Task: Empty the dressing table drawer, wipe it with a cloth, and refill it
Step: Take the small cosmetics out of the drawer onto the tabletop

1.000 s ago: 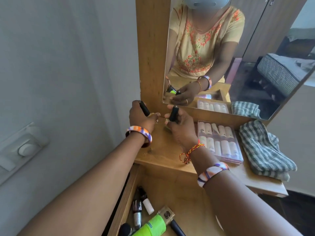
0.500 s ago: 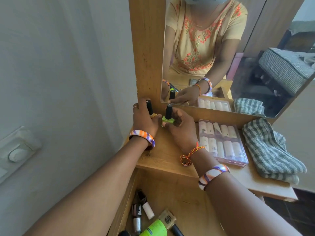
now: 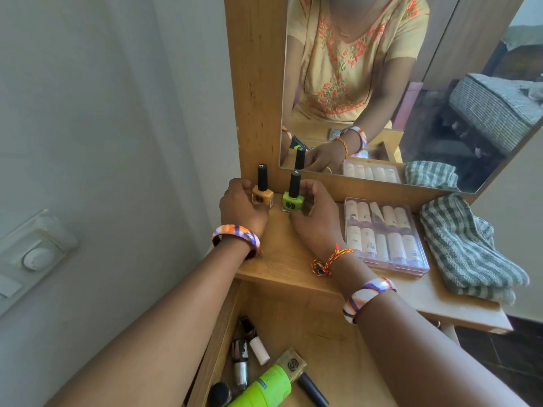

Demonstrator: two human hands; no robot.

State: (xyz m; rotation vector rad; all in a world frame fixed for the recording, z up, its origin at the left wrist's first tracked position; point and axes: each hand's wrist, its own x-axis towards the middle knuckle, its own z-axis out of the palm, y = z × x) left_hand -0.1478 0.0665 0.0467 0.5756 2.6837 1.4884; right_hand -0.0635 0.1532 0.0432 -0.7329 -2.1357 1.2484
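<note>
the orange nail polish bottle (image 3: 262,195) and the green nail polish bottle (image 3: 292,201) stand upright on the tabletop (image 3: 282,259), far left by the mirror frame (image 3: 255,83). the left hand (image 3: 241,208) curls its fingers round the orange one, the right hand (image 3: 314,212) round the green. the open drawer (image 3: 317,327) lies near, below both wrists, more bottles inside.

2 upright nail polish bottles (image 3: 276,193) between hands

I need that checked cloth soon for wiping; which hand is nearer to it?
Right. The right hand holds the green bottle left of the checked cloth; the left hand is farther left.
</note>
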